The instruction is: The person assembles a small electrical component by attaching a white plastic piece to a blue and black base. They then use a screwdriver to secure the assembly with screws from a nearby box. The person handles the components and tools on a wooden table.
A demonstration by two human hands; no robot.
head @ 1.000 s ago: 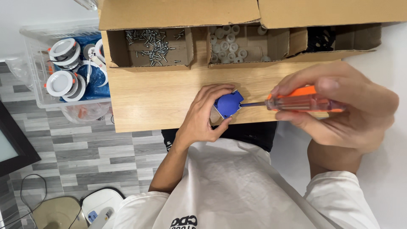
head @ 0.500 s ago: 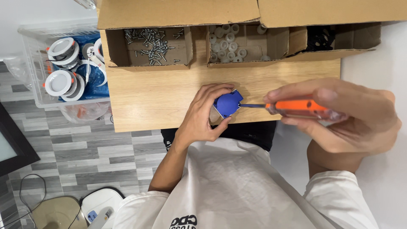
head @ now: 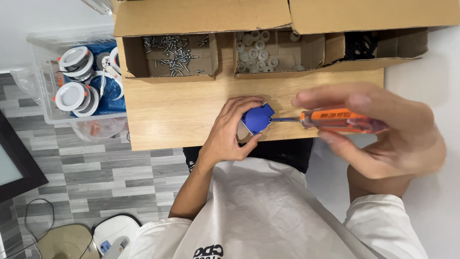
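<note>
Left hand: fingers curled tight around a small blue part, held at the counter's near edge; a pale piece under the blue shows only in part behind the thumb.
Right hand: fingers closed on an orange-handled screwdriver, blade lying level with its tip at the blue part's right side; hand blurred, so the exact grip is hard to read.

Surroundings:
- Counter: light wood top, bare between the hands and the boxes.
- Cardboard boxes along the far edge, flaps folded open. Left box holds loose silver screws; middle box holds small white round pieces; right box holds dark parts, too shadowed to identify.
- Clear plastic bin left of the counter, on the floor side: round white-rimmed fittings on a blue bag. A clear bag with orange bits lies just below it.
- Grey plank floor at left; a black-framed panel is cut off at the left edge; a white device and a tan round object are cut off at the bottom.
- White shirt fills the lower middle, with dark print at the bottom edge, partly cropped.

Nothing lies between the hands and the boxes
</note>
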